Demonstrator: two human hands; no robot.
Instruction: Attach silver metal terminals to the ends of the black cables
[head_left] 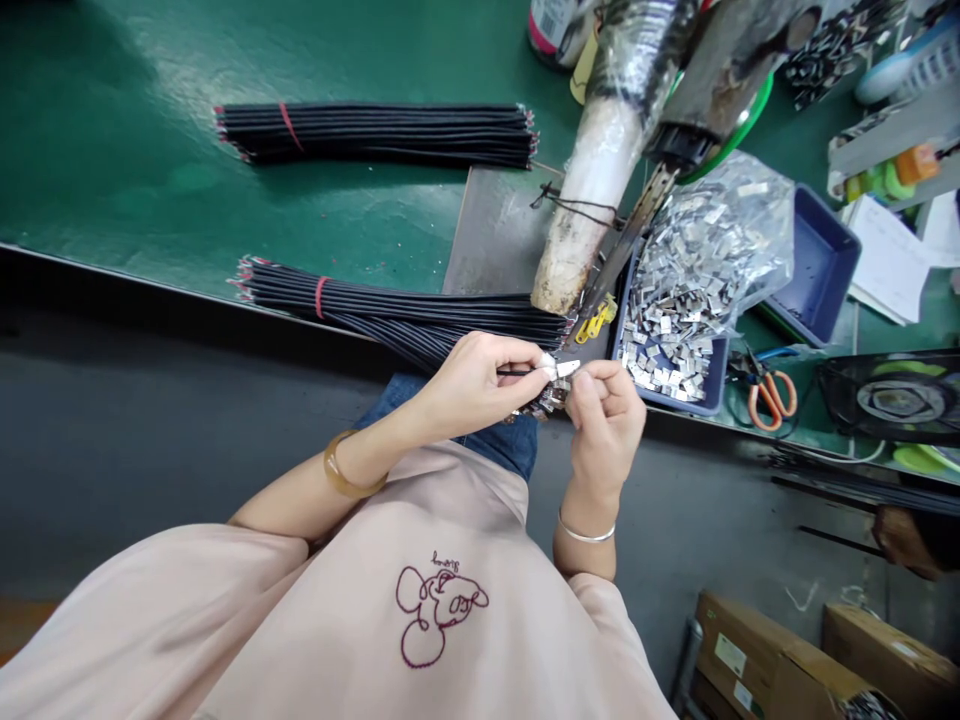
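My left hand (487, 385) is closed in a pinch round a thin black cable (511, 373). A small silvery metal piece (568, 368) sticks out past its fingertips, towards the right hand. My right hand (609, 405) is closed, thumb and forefinger pinched beside that metal piece; what lies between them is too small to make out. Below the fingers, several more metal pieces (553, 400) show in part. Just behind the hands lies a bundle of black cables (397, 308) tied with a red band. A soldering iron (626, 235) slants down just above the hands.
Another tied cable bundle (390, 135) lies farther back on the green table (135, 150). A white tube (592, 190) hangs beside the iron. At right are a blue tray (705, 405) of metal pieces, orange-handled pliers (772, 400) and a black fan (892, 395). Cardboard boxes (772, 650) stand lower right.
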